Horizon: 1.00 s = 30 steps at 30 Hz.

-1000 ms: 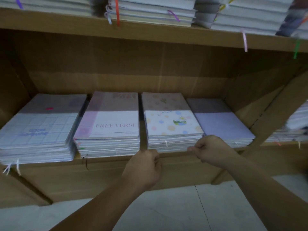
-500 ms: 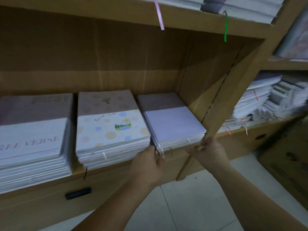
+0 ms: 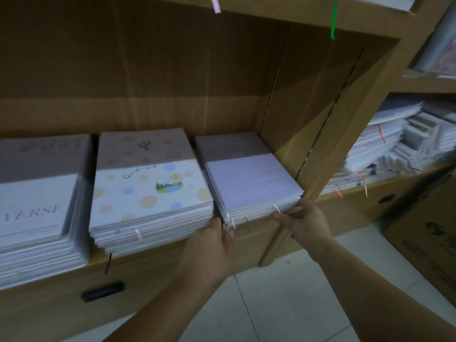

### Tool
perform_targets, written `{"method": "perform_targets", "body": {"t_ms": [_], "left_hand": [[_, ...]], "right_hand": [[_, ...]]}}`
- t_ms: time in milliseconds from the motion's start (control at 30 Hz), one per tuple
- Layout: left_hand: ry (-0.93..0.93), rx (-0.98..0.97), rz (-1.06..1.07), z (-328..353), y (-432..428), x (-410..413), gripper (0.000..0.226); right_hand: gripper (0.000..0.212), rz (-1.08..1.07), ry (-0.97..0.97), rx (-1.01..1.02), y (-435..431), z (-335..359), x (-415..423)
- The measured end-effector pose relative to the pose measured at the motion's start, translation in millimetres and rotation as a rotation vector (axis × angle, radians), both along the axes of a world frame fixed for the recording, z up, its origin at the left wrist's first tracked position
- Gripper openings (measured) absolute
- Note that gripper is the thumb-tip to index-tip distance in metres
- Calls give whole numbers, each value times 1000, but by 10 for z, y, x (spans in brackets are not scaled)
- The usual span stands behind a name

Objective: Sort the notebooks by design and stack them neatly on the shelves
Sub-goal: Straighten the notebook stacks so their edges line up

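Lavender stack [image 3: 251, 183]: the plain lilac notebooks lie flat at the right end of the shelf [image 3: 158, 260], close to the upright side panel, centre right of the frame.
Left hand [image 3: 209, 245]: you have it at the stack's front left corner, thumb up against the front edge. Its fingers reach into the gap beside the stack, out of sight, so I cannot tell whether they grip.
Right hand [image 3: 306, 223]: you have it at the front right corner. The fingers [image 3: 281, 216] lie fairly straight along the stack's lower front edge, thumb raised at the corner; pressing, not clasping.
Polka-dot stack [image 3: 148, 191]: just left of the lavender one, a narrow gap between them.
"VERSE" stack [image 3: 37, 206]: far left, cut off by the frame edge.
Ribbons: a green ribbon [image 3: 333, 18] and a pink ribbon [image 3: 215, 3] hang from the shelf above, top of frame.
Neighbouring shelf: untidy white piles [image 3: 385, 144], right of frame.
Floor [image 3: 283, 304]: pale tiles, bottom right.
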<state>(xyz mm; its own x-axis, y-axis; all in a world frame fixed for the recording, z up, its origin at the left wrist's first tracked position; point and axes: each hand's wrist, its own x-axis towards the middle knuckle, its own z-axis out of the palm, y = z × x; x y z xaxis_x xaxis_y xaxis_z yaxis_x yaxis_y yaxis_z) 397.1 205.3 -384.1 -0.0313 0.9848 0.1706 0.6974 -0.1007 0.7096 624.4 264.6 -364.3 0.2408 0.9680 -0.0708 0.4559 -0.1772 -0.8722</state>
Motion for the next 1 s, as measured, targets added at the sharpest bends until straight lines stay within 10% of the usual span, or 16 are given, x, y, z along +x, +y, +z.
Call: {"method": "perform_targets", "body": {"t_ms": [200,333,467,567,1000], "left_hand": [[-162,-109,-1,-24,-66,10,4],[-231,-209,-29,-60,-87,39,62],[-356,-361,-87,3,-101,-21,69],[-149,-196,-85,131,-46,-138,16],[168,-76,7,202,16,8,23]], "right_hand": [[27,-12,88,6,6,-21,12],[21,0,98,7,11,-25,12],[22,2,97,-2,-23,-10,11],[21,10,62,-14,-7,33,32],[42,3,-79,-11,38,82,26]]}}
